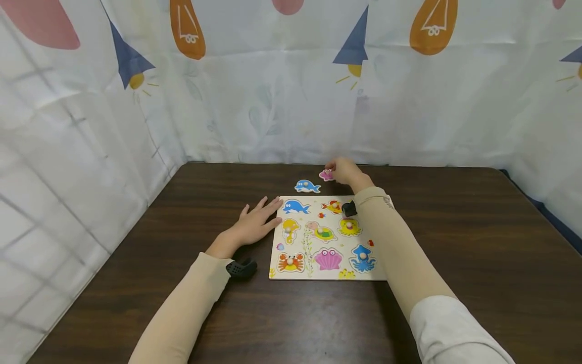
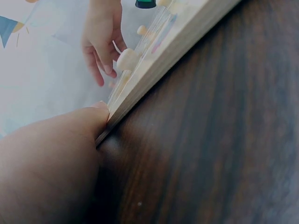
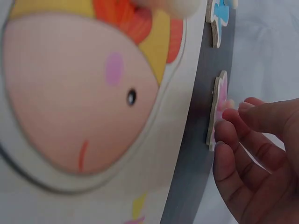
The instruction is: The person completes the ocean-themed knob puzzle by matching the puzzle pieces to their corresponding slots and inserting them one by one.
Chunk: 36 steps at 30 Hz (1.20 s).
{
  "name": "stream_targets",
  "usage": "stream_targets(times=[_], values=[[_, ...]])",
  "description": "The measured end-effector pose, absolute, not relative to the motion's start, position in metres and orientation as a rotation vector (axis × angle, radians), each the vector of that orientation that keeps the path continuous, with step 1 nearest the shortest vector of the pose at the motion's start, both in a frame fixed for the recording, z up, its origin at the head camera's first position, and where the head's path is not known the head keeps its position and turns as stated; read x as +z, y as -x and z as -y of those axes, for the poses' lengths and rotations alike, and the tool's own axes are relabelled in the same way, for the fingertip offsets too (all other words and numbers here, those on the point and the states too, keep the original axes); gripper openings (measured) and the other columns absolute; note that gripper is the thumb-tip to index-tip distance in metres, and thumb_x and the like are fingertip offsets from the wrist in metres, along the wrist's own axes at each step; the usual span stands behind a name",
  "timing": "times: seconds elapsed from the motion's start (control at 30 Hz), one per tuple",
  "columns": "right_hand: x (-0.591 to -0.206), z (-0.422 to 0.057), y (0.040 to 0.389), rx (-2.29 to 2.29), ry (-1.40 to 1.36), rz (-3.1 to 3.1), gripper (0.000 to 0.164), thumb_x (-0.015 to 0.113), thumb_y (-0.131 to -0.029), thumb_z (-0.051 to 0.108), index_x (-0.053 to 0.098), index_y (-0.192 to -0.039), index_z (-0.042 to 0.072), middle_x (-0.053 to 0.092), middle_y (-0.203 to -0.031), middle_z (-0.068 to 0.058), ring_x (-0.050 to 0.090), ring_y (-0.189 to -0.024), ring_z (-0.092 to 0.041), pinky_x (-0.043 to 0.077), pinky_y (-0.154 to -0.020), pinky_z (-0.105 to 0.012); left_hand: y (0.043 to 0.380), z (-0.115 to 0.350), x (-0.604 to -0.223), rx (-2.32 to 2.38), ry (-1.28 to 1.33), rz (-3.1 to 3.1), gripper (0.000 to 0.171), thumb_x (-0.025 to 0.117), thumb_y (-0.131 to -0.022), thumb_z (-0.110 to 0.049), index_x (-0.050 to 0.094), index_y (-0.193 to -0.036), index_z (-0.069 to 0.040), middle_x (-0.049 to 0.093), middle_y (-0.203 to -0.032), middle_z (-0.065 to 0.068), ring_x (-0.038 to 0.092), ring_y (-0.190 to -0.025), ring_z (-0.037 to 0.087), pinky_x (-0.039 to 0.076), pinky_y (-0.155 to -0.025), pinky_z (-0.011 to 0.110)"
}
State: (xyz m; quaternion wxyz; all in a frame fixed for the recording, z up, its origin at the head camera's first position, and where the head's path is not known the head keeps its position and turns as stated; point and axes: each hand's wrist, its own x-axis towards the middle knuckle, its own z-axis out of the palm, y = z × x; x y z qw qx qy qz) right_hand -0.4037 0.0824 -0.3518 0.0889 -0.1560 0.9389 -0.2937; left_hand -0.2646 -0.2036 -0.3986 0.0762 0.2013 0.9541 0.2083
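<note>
A wooden sea-animal peg puzzle board [image 1: 297, 255] lies on the table. My left hand [image 1: 252, 225], fingers spread, rests at the board's upper left edge; its thumb [image 2: 96, 114] touches the edge in the left wrist view. Beyond the board, my right hand [image 1: 346, 172] is at a pink knobbed puzzle piece [image 1: 326, 175]. Its loosely bent fingers [image 3: 226, 163] are beside that piece's knob in the right wrist view, with no clear pinch. Left of this lies a blue whale piece [image 1: 307, 186], flat on the table.
Knobbed pieces sit in the board: a crab [image 1: 291, 262], a squid [image 1: 362, 259], a turtle [image 1: 324, 233] and several others. The whale recess [image 1: 296, 206] and pink shell recess [image 1: 328, 259] show no knobs. A patterned curtain [image 1: 282, 111] hangs behind the dark table [image 1: 454, 227].
</note>
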Motion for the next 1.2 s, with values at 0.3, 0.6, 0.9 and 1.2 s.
stream_targets(times=[0.3, 0.6, 0.9, 1.2], values=[[-0.3552, -0.0807, 0.4084, -0.872, 0.392, -2.758, 0.043, 0.046, -0.102, -0.004, 0.055, -0.144, -0.006, 0.058, -0.133, -0.026, 0.064, -0.087, -0.029, 0.055, -0.081, -0.038, 0.265, 0.2037, -0.397, 0.616, -0.609, -2.859, 0.064, 0.043, -0.11, -0.044, 0.022, -0.166, -0.02, 0.015, -0.171, 0.002, 0.004, -0.157, 0.032, -0.003, -0.117, 0.069], [-0.3565, -0.0832, 0.4088, -0.892, 0.357, -2.726, 0.032, 0.054, -0.102, 0.0, 0.066, -0.131, -0.006, 0.068, -0.112, -0.021, 0.063, -0.078, -0.021, 0.053, -0.074, -0.031, 0.2633, 0.2045, -0.3984, 0.625, -0.6, -2.86, 0.064, 0.044, -0.11, -0.044, 0.023, -0.166, -0.019, 0.015, -0.171, 0.003, 0.004, -0.157, 0.032, -0.003, -0.117, 0.069], [-0.3567, -0.0813, 0.4105, -0.894, 0.277, -2.727, 0.024, 0.065, -0.102, 0.01, 0.073, -0.119, -0.004, 0.071, -0.1, -0.014, 0.064, -0.078, -0.02, 0.054, -0.076, -0.033, 0.2617, 0.2049, -0.3971, 0.622, -0.593, -2.858, 0.065, 0.044, -0.11, -0.043, 0.022, -0.166, -0.019, 0.015, -0.171, 0.002, 0.004, -0.157, 0.032, -0.003, -0.117, 0.069], [-0.3576, -0.0793, 0.4095, -0.892, 0.27, -2.735, 0.02, 0.066, -0.102, 0.011, 0.074, -0.114, -0.003, 0.07, -0.099, -0.013, 0.063, -0.079, -0.022, 0.053, -0.076, -0.034, 0.2607, 0.2053, -0.3965, 0.611, -0.592, -2.86, 0.065, 0.044, -0.11, -0.044, 0.022, -0.166, -0.02, 0.015, -0.171, 0.001, 0.004, -0.157, 0.031, -0.003, -0.117, 0.068]])
